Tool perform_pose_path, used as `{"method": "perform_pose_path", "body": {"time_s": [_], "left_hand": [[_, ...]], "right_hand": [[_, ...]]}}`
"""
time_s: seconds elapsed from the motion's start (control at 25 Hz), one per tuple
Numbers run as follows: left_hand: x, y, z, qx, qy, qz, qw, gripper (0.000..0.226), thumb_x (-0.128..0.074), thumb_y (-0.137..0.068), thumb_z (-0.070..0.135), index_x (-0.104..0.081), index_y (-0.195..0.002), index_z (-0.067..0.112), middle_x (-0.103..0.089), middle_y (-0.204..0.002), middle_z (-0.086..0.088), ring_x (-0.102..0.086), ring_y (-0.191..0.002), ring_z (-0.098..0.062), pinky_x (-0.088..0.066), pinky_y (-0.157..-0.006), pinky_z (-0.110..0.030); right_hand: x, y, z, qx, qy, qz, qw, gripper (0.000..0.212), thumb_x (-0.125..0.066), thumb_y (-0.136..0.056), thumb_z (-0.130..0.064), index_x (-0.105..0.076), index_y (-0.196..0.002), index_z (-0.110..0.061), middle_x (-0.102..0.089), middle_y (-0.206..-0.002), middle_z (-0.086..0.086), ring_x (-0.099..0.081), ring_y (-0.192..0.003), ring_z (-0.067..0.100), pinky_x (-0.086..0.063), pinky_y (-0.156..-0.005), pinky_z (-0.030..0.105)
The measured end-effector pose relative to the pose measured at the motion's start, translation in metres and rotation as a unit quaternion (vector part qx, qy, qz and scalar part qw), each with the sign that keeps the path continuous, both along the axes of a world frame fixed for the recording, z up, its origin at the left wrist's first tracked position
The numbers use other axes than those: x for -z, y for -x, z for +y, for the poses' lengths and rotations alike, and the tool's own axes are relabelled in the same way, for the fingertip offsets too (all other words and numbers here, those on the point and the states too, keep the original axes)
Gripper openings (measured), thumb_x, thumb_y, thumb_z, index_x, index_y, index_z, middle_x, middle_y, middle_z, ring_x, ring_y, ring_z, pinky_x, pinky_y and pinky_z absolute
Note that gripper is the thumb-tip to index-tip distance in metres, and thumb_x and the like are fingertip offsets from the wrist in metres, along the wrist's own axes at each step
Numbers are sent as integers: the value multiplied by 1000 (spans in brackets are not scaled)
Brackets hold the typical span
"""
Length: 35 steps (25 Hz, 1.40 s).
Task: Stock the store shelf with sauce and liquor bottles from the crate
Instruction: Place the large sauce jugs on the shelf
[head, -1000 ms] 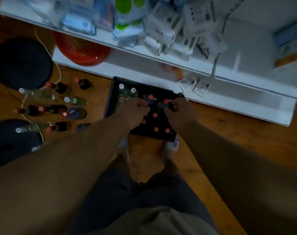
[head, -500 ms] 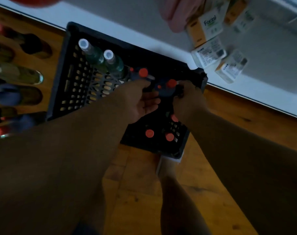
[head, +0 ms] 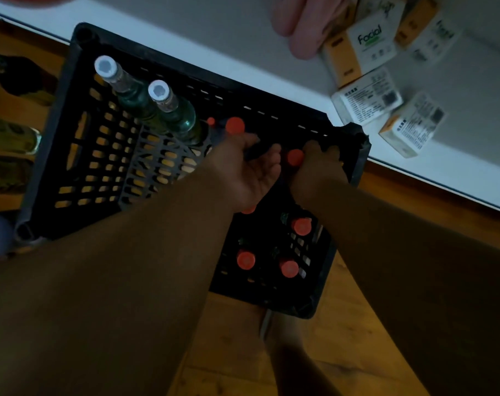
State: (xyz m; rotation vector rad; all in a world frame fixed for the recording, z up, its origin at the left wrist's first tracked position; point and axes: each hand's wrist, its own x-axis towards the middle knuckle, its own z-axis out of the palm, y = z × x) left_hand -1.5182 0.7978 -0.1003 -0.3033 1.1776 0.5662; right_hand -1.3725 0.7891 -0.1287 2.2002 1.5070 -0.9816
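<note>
Two bare forearms reach forward and down side by side, the left hand [head: 248,170] palm-up with curled fingers, the right hand [head: 318,170] knuckles-up, fingers curled.

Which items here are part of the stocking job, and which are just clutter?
Job:
black crate
two white-capped green bottles
red-capped bottles
white shelf
left hand and right hand, each gripping a dark bottle in the crate

Lying about:
facial tissue boxes
bottles on the floor
</note>
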Motion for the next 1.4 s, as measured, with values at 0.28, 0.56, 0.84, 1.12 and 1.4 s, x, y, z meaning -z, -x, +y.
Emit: {"method": "perform_pose_path", "body": {"time_s": [0.28, 0.56, 0.84, 1.12, 1.4], "left_hand": [[-66, 24, -11, 0, -10, 81, 997, 30, -50, -91, 23, -44, -63, 21, -44, -56, 5, -45, -45, -10, -41, -46, -19], [-276, 16, -39, 94, -33, 128, 987, 33, -48, -98, 36, -44, -67, 25, -41, -57, 7, -37, -47, -9, -35, -42, -16], [-512, 18, -74, 94, -140, 177, 970, 37, -43, -100, 47, -48, -71, 25, -47, -48, 11, -36, -35, -4, -30, -37, -10], [-651, 23, -90, 31, -244, 114, 963, 32, -38, -102, 41, -38, -74, 26, -46, -52, 6, -30, -34, -6, -22, -37, -13], [-745, 30, -78, 101, -334, 60, 935, 31, -37, -102, 36, -40, -74, 25, -44, -53, 6, -29, -35, -7, -19, -36, -14]], "right_hand": [[-65, 11, -15, 29, -27, 69, 997, 32, -53, -93, -35, -65, -107, -8, -62, -112, 18, -59, -106, 36, -43, -77, 33], [-288, 4, -48, 109, -117, 216, 963, 20, -49, -99, -31, -53, -93, -12, -49, -76, -4, -47, -69, 13, -32, -54, 27], [-504, -7, -72, 50, -231, 284, 929, 30, -47, -94, -35, -43, -74, -14, -41, -68, 3, -43, -71, 23, -22, -61, 29], [-651, -15, -84, 47, -382, 286, 878, 35, -52, -99, -34, -40, -72, -14, -40, -64, 1, -37, -61, 16, -25, -57, 36], [-732, -4, -77, 116, -497, 319, 798, 41, -52, -99, -35, -41, -71, -7, -38, -64, 7, -36, -59, 15, -30, -55, 33]]}}
